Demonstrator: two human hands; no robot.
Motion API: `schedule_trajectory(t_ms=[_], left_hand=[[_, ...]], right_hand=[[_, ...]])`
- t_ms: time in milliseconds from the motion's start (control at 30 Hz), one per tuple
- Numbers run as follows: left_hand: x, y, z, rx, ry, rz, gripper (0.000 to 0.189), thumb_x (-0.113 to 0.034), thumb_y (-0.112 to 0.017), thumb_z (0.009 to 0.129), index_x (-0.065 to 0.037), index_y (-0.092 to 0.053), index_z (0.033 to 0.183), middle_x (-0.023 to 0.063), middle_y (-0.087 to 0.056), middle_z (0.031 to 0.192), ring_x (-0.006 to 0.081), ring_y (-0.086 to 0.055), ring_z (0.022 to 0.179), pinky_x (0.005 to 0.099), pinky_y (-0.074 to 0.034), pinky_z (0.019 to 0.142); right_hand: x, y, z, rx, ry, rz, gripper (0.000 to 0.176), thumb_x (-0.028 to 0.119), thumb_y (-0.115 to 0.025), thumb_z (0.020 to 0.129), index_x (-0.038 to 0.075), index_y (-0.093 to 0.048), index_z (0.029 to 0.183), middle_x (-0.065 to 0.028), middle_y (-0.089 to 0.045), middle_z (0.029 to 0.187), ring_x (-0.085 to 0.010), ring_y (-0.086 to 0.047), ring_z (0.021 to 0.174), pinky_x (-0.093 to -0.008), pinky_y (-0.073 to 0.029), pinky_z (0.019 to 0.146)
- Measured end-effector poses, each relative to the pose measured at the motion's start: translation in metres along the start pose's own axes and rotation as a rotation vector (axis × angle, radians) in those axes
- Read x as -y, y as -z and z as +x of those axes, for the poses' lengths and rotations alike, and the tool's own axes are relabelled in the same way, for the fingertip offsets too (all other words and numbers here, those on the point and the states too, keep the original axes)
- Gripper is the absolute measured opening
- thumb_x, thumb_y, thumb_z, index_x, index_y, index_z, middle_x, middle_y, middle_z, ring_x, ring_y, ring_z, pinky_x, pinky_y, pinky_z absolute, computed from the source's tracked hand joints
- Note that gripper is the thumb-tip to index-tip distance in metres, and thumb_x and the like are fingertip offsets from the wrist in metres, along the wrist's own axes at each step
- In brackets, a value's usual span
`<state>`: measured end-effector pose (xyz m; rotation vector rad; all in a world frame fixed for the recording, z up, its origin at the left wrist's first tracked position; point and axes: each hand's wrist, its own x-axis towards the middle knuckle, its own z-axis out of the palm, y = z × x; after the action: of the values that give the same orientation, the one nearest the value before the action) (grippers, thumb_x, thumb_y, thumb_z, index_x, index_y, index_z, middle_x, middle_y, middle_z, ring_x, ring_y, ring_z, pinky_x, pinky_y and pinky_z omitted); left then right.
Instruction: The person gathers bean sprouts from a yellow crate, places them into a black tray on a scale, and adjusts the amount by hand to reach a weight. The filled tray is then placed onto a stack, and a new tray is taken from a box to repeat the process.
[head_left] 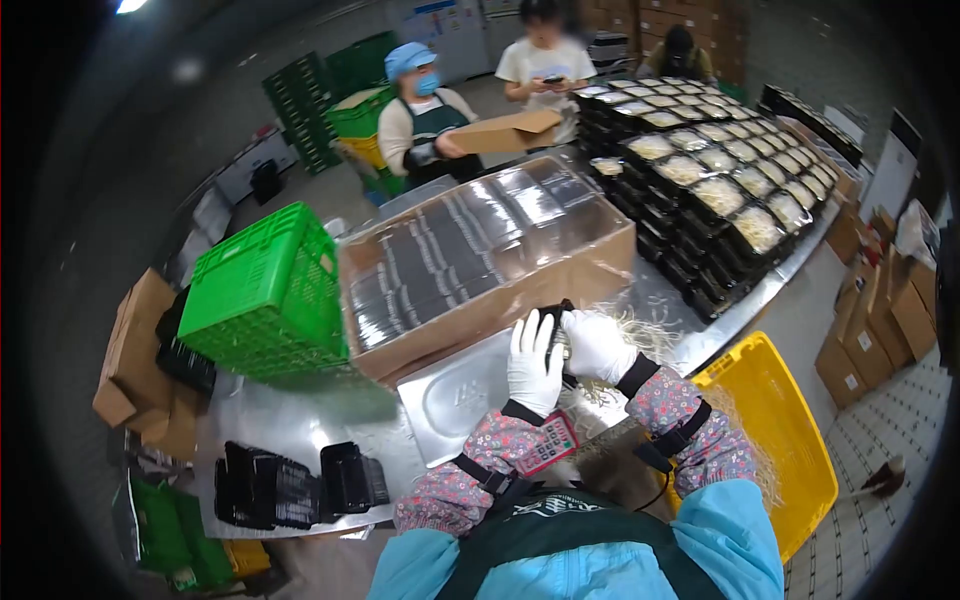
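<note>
My white-gloved left hand (534,368) lies along the left side of a small black plastic tray (553,316), fingers fairly straight and gripping its edge. From the other side my gloved right hand (597,346) curls over the tray. Its fingertips are hidden, and most of the tray is covered by both hands. Pale, thin sprout-like strands (645,333) lie loose just right of my right hand. A red keypad (549,443) of what looks like a scale shows below my left wrist. Beside my left hand is a flat metal lid or tray (462,392).
A cardboard box (500,293) of black packs stands ahead, beside a green crate (255,290). Stacked filled trays (700,190) rise at the back right. Black trays (270,487) sit front left; a yellow tub (790,440) is at my right. Across the table, a co-worker (425,115) holds cardboard.
</note>
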<state>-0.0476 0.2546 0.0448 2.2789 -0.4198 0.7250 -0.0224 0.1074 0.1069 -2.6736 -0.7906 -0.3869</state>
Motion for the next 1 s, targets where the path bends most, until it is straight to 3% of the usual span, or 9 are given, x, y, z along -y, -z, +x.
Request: schedule_trajectory(t_ms=[167, 333, 400, 433, 533, 600, 767, 867, 1000], left_hand=[[0.084, 0.024, -0.066, -0.242, 0.485, -0.738, 0.044, -0.017, -0.047, 0.099, 0.001, -0.042, 0.14, 0.0192, -0.048, 0.138, 0.0283, -0.045, 0.129, 0.0376, -0.034, 0.108], [0.123, 0.063, -0.099, 0.017, 0.729, -0.412, 0.061, -0.022, -0.058, 0.093, 0.001, -0.033, 0.144, 0.0218, -0.047, 0.138, 0.0337, -0.044, 0.13, 0.0407, -0.032, 0.109], [0.142, 0.067, -0.102, -0.187, 0.358, 0.113, 0.066, -0.017, -0.062, 0.088, 0.0, -0.033, 0.144, 0.0231, -0.044, 0.141, 0.0363, -0.04, 0.132, 0.0446, -0.027, 0.112], [0.131, 0.08, -0.089, -0.171, 0.25, 0.142, 0.066, -0.023, -0.06, 0.088, -0.002, -0.033, 0.145, 0.0215, -0.041, 0.144, 0.0357, -0.039, 0.134, 0.0462, -0.024, 0.114], [0.139, 0.078, -0.075, 0.268, 0.218, 0.342, 0.066, -0.033, -0.055, 0.091, -0.003, -0.033, 0.145, 0.0181, -0.04, 0.146, 0.0331, -0.04, 0.133, 0.0446, -0.027, 0.112], [0.125, 0.084, -0.065, 0.268, 0.252, 0.324, 0.061, -0.031, -0.052, 0.092, -0.003, -0.036, 0.144, 0.0197, -0.042, 0.144, 0.0327, -0.044, 0.13, 0.0418, -0.037, 0.105], [0.129, 0.078, -0.07, 0.288, 0.263, 0.391, 0.057, -0.036, -0.049, 0.093, -0.013, -0.038, 0.144, 0.017, -0.041, 0.146, 0.0342, -0.044, 0.13, 0.0461, -0.039, 0.103], [0.119, 0.08, -0.069, 0.299, 0.252, 0.433, 0.053, -0.031, -0.05, 0.094, -0.01, -0.041, 0.142, 0.0189, -0.041, 0.145, 0.0355, -0.046, 0.127, 0.0442, -0.04, 0.103], [0.109, 0.071, -0.068, 0.245, 0.272, 0.424, 0.051, -0.031, -0.051, 0.093, -0.011, -0.045, 0.14, 0.0191, -0.043, 0.144, 0.0357, -0.047, 0.125, 0.0448, -0.04, 0.102]], right_hand=[[0.055, -0.071, 0.051, 0.073, 0.274, 0.139, 0.063, 0.019, -0.072, 0.061, 0.0, -0.056, 0.12, -0.0171, -0.065, 0.091, -0.0327, -0.064, 0.088, -0.0408, -0.051, 0.079], [0.074, -0.134, 0.066, 0.222, 0.507, 0.107, 0.049, 0.016, -0.067, 0.064, 0.001, -0.06, 0.11, -0.0146, -0.064, 0.087, -0.0324, -0.063, 0.085, -0.0435, -0.05, 0.074], [0.077, -0.166, 0.062, 0.144, 0.563, 0.123, 0.046, 0.018, -0.068, 0.065, 0.001, -0.06, 0.107, -0.0145, -0.062, 0.085, -0.0319, -0.062, 0.083, -0.0431, -0.049, 0.074], [0.084, -0.161, 0.061, 0.172, 0.531, 0.124, 0.051, 0.021, -0.069, 0.066, 0.001, -0.058, 0.111, -0.0151, -0.062, 0.088, -0.0324, -0.062, 0.085, -0.0424, -0.049, 0.077], [0.089, -0.17, 0.064, 0.239, 0.43, 0.168, 0.058, 0.03, -0.073, 0.066, 0.001, -0.056, 0.114, -0.0173, -0.061, 0.096, -0.0346, -0.06, 0.09, -0.0431, -0.048, 0.082], [0.079, -0.165, 0.064, 0.273, 0.421, 0.314, 0.064, 0.035, -0.075, 0.068, -0.002, -0.053, 0.116, -0.0209, -0.059, 0.104, -0.0378, -0.059, 0.097, -0.0453, -0.046, 0.087], [0.042, -0.136, 0.063, 0.359, 0.412, 0.384, 0.092, 0.041, -0.081, 0.063, -0.001, -0.043, 0.136, -0.0233, -0.045, 0.137, -0.0364, -0.045, 0.125, -0.0415, -0.035, 0.107], [0.021, -0.083, 0.065, 0.484, 0.424, -0.043, 0.085, 0.044, -0.078, 0.062, 0.003, -0.052, 0.132, -0.0226, -0.047, 0.133, -0.0385, -0.045, 0.123, -0.0445, -0.039, 0.102], [0.009, -0.097, 0.058, 0.577, 0.298, -0.101, 0.055, 0.042, -0.078, 0.062, 0.002, -0.068, 0.099, -0.0202, -0.062, 0.103, -0.0326, -0.062, 0.098, -0.0453, -0.052, 0.079]])
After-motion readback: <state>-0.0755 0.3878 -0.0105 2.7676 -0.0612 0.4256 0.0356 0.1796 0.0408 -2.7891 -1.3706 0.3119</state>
